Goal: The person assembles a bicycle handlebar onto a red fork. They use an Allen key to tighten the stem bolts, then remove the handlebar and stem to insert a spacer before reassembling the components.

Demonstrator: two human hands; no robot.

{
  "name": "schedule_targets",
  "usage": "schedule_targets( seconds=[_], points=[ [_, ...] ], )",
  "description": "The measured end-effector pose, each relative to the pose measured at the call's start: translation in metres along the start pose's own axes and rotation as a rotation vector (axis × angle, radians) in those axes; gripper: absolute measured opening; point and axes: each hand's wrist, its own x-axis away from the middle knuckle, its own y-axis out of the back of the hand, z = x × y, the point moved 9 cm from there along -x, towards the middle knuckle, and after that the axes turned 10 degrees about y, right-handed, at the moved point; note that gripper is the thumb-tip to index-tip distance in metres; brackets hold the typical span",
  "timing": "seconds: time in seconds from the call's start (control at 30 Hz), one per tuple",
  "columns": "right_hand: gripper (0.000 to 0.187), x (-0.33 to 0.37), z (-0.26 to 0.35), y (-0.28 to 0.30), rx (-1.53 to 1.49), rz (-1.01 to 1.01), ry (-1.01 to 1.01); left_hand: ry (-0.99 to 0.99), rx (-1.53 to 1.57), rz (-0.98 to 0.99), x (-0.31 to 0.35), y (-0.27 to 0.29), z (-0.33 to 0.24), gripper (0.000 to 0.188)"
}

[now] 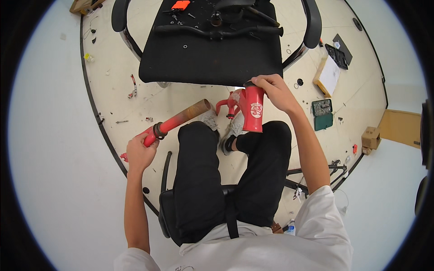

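Note:
My left hand (pixel 141 152) is closed round the lower part of a red bicycle fork (pixel 170 123). Its brownish, bare steerer tube points up to the right, and a dark ring sits round it above my fingers. On the other side, my right hand (pixel 276 91) grips the dark upper rim of the head tube of a red bicycle frame (pixel 253 108). The head tube stands nearly upright above my knee, with a pale round decal. More of the red frame shows between my shoes, partly hidden. Fork and head tube are apart.
Ahead is a black chair seat (pixel 203 63) bearing a handlebar (pixel 217 34), an orange-red object (pixel 181 5) and small bolts and nuts. On the floor at right lie a green case (pixel 323 118), a white-topped box (pixel 326 76) and a black frame (pixel 334 169). Small parts lie scattered at left.

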Motion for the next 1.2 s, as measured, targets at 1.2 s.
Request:
schedule_targets(
  seconds=[1.2],
  points=[
    [0.032, 0.107, 0.096, -0.001, -0.262, -0.086, 0.124, -0.187, 0.111, -0.102, 0.077, 0.048, -0.060, 0.018]
  ],
)
